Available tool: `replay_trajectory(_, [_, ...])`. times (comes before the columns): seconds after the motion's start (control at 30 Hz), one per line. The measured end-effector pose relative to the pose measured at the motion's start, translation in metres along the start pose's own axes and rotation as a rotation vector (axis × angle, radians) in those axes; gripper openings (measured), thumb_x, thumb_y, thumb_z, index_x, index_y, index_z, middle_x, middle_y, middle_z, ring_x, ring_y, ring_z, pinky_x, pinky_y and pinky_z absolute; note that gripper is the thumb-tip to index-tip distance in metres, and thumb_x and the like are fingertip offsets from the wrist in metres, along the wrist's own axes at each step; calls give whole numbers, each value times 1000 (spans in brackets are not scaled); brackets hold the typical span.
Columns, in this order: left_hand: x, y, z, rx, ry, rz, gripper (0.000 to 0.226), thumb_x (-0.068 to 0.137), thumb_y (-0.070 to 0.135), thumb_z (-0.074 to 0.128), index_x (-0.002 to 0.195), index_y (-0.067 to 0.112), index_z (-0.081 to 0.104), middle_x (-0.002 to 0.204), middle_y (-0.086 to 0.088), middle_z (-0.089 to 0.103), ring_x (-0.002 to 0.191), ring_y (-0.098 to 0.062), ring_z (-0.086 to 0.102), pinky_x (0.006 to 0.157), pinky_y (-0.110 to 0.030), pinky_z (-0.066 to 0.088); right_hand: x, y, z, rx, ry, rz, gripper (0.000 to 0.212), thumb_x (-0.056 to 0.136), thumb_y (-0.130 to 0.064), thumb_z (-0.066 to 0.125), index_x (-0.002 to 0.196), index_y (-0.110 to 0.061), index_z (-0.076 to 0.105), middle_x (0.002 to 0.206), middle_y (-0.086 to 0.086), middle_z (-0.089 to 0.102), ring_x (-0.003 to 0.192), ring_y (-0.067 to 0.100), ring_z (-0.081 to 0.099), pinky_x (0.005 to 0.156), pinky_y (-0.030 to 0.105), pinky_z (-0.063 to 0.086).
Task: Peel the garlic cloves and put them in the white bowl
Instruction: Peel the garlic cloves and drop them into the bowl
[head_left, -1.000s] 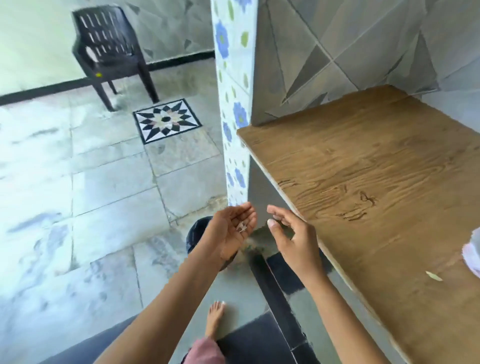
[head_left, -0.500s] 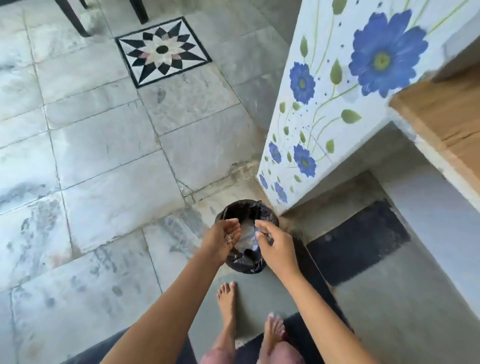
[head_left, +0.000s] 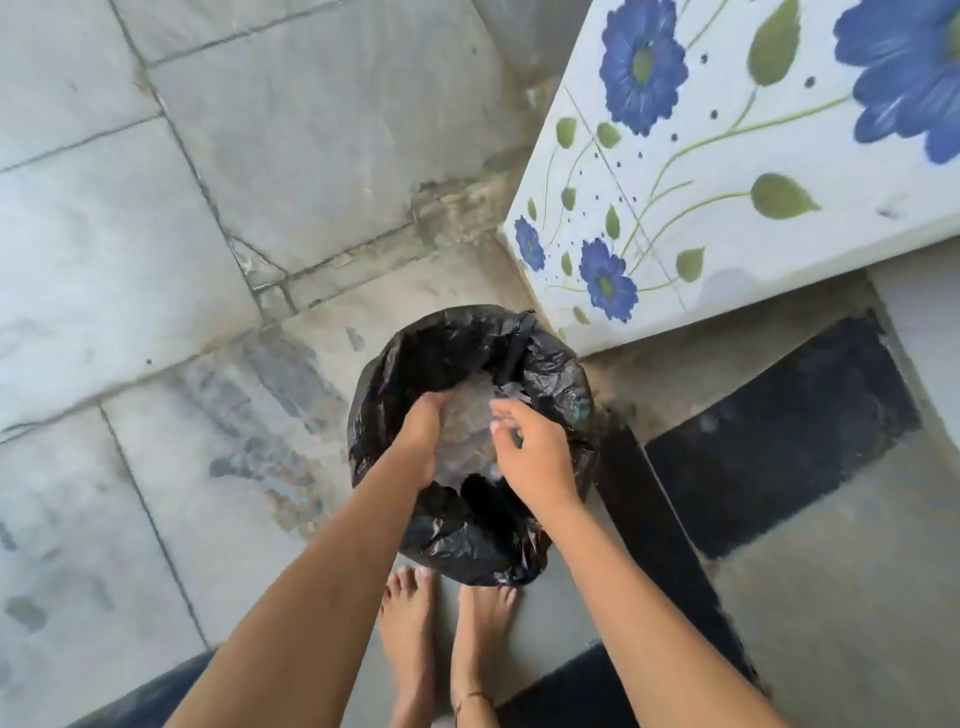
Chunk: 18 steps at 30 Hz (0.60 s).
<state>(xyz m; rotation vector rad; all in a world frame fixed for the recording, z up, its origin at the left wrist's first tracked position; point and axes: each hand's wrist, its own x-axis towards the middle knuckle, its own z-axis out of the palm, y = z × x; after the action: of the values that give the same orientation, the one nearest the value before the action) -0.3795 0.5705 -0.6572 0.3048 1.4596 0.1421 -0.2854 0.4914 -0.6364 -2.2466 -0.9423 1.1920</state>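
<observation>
Over the round bin lined with black plastic (head_left: 470, 553), the left hand (head_left: 418, 439) tips inward, its grip hidden, state unclear. The right hand (head_left: 530, 457) hovers alongside, grip released, fingers loosely bent.

The grey stone-slab floor (head_left: 156, 260) carried a small round bin lined with crumpled black plastic (head_left: 467, 540), just beside the foot of a white flower-painted tiled wall (head_left: 701, 208). Two bare feet (head_left: 410, 639) stood near the bin, and a dark rectangular patch (head_left: 779, 431) lay at its right.
</observation>
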Motion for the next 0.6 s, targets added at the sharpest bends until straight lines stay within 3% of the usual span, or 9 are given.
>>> replay_trajectory(0.03, [9,-4,1,4,-13,3,30,100,22,32,100,10,59,86,2,68,73,-8,62,45,-19,46,4,6,3,-3,-4,3,30,94,-17,50,122,-17,61,121,-1,63,111,14,57,97,33,45])
replay_trajectory(0.1, [18,-7,0,-23,-15,0,37,103,30,24,122,18,53,125,2,52,103,-14,54,68,-19,44,6,11,6,2,5,-8,30,94,-18,50,123,-17,61,122,1,63,112,15,57,97,35,45])
replay_trajectory(0.17, [16,-9,-1,-47,0,-13,42,103,37,21,133,20,46,137,0,46,106,-17,54,79,-24,37,4,8,7,45,8,-6,31,96,-23,49,125,-19,60,123,-1,62,114,13,56,98,32,44])
replay_trajectory(0.23, [11,-9,-1,-106,-28,-34,49,102,41,22,143,19,36,146,-5,42,122,-20,48,98,-33,35,-3,-1,10,167,-107,12,36,100,-29,43,133,-23,53,130,-10,54,121,5,48,102,22,38])
replay_trajectory(0.3, [4,-6,0,-217,-99,-14,51,102,42,22,145,18,36,151,-8,34,138,-25,33,111,-42,27,-12,-11,17,298,-304,23,41,102,-31,34,143,-23,38,140,-16,38,132,-3,31,106,11,23])
replay_trajectory(0.37, [-10,1,0,-281,-148,21,52,102,42,21,145,18,36,154,-8,29,142,-28,24,111,-43,27,-17,-11,28,275,-385,12,44,104,-31,28,146,-19,28,150,-9,27,140,4,20,112,13,16])
replay_trajectory(0.47, [-35,5,-8,-330,-149,57,52,102,41,20,145,15,34,151,-11,34,140,-29,29,104,-39,33,-19,-13,29,232,-300,134,46,102,-35,30,146,-21,30,155,-2,22,143,13,18,115,29,17])
replay_trajectory(0.6, [-85,9,-17,-79,-66,139,42,102,30,32,139,13,43,135,-6,51,122,-21,49,104,-34,36,-40,-39,-12,83,-115,134,45,100,-30,41,142,-16,38,147,2,40,134,18,37,106,30,29])
